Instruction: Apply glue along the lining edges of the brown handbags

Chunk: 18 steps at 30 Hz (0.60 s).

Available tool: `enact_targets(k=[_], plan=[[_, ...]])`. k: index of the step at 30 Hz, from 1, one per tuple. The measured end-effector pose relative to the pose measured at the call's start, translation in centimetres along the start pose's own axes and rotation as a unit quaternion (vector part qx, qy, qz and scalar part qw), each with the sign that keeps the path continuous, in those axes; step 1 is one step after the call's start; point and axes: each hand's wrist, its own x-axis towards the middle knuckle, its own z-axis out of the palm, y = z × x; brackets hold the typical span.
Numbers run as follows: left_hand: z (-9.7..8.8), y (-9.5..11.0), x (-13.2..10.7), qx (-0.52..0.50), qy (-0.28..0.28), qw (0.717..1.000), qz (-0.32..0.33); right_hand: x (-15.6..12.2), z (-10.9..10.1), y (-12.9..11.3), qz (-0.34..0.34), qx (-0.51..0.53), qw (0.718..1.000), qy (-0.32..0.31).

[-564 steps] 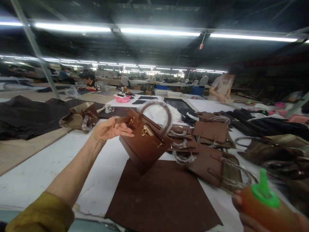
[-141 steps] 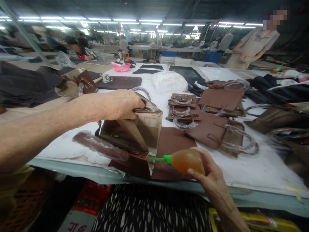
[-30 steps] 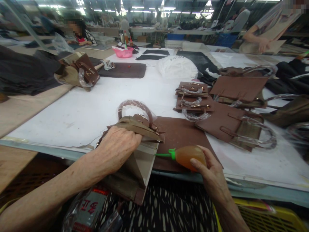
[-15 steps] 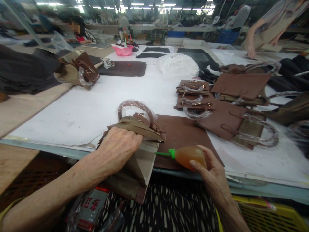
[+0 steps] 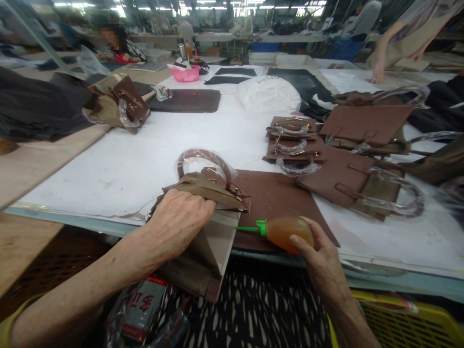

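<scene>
Barely a shift
Left grip [image 5: 181, 222] stays clamped on our bag [image 5: 215, 244] — right grip [image 5: 321, 266], three o'clock, wraps the bottle [image 5: 284, 231].

The person wears a mustard-yellow sleeve [image 5: 4, 333], of which only a small edge shows high on the left arm. Below it the forearm is bare down to the left hand [image 5: 181, 220]. The right forearm is also bare as far as the right hand [image 5: 319, 258], and the lap is covered by a black garment [image 5: 261, 309] printed with many small, pale, long flecks.
</scene>
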Motion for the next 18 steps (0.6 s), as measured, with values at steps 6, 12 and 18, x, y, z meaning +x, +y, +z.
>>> enact_targets(k=[6, 12, 18], plan=[[-0.25, 0.16, -0.12, 0.004, 0.005, 1.0, 0.006, 0.04, 0.25, -0.09, 0.006, 0.022, 1.0, -0.002], [0.17, 0.11, -0.11, 0.007, 0.003, 1.0, 0.002, -0.12, 0.39, -0.47, 0.014, 0.001, 1.0, -0.026], [0.02, 0.25, 0.02, 0.005, 0.016, 1.0, -0.003, -0.33, -0.15, 0.14, 0.014, 0.028, 0.998, -0.058]])
